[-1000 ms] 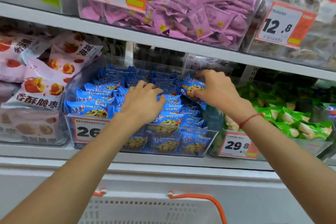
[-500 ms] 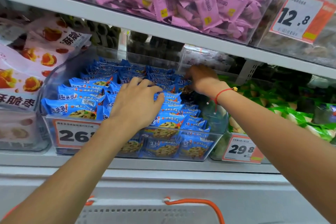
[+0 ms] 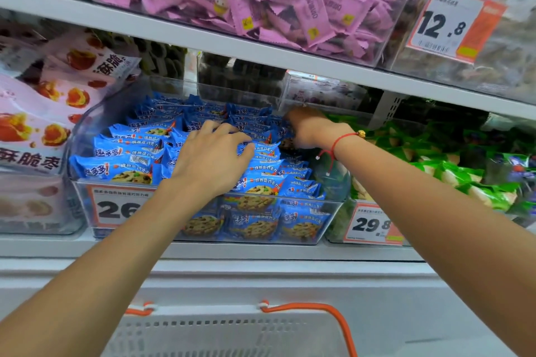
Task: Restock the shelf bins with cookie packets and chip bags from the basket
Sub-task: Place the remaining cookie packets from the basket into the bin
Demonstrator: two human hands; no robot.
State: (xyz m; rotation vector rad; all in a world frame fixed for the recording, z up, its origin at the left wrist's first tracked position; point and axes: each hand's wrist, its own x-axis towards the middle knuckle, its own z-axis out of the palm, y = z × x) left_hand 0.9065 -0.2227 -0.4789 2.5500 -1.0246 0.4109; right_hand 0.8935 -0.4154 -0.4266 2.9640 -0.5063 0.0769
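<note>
My left hand [image 3: 214, 156] spread flat, pressing blue cookie packets [image 3: 261, 180] at frame centre. My right hand [image 3: 307, 130] curled round packet at bin's [image 3: 203, 229] back right, tucking it in. Step, I judge: settling packets; next, reach down to basket [image 3: 232, 330], bottom edge. Bin nearly full; pink packets [image 3: 290, 6] in bin above; green packets [image 3: 464, 177] at right.

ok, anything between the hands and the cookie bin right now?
Nothing visible. Both hands are already inside the open-topped bin: left hand rests on the blue cookie packets, right hand reaches to the back right corner.
</note>
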